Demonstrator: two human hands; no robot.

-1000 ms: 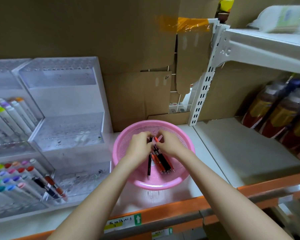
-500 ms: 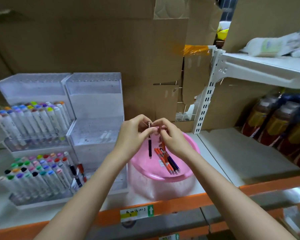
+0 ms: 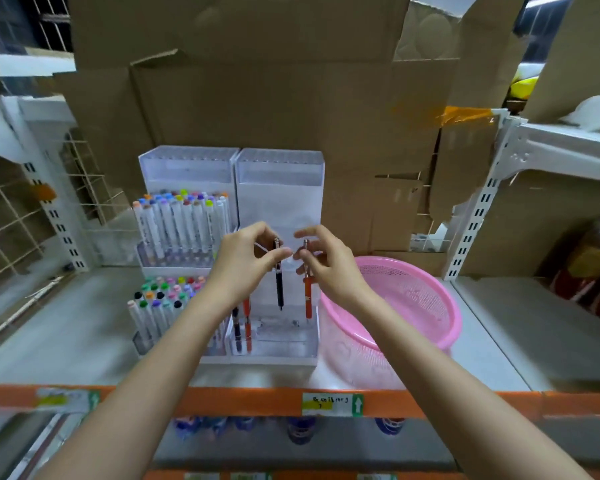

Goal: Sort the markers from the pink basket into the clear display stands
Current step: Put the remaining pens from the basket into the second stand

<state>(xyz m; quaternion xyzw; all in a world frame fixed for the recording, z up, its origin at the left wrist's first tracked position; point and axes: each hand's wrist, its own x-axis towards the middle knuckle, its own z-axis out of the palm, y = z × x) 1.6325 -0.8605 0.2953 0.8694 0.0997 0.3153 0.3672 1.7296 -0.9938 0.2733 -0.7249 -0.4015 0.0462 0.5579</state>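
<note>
A second ago both my hands were down in the pink basket [image 3: 444, 306], working at a small bunch of pens. Now they are up and to its left, in front of the right-hand clear display stand [image 3: 278, 188]. My left hand [image 3: 243, 265] pinches a black pen [image 3: 279, 289] by its top end, and my right hand [image 3: 329, 268] pinches an orange pen [image 3: 307, 299] the same way. Both hang upright, tips just above the stand's front compartment [image 3: 284, 344], where two pens [image 3: 246, 320] already stand at the left. So the picking is done and next is lowering each into a slot. I can't make out any pens left in the basket.
</note>
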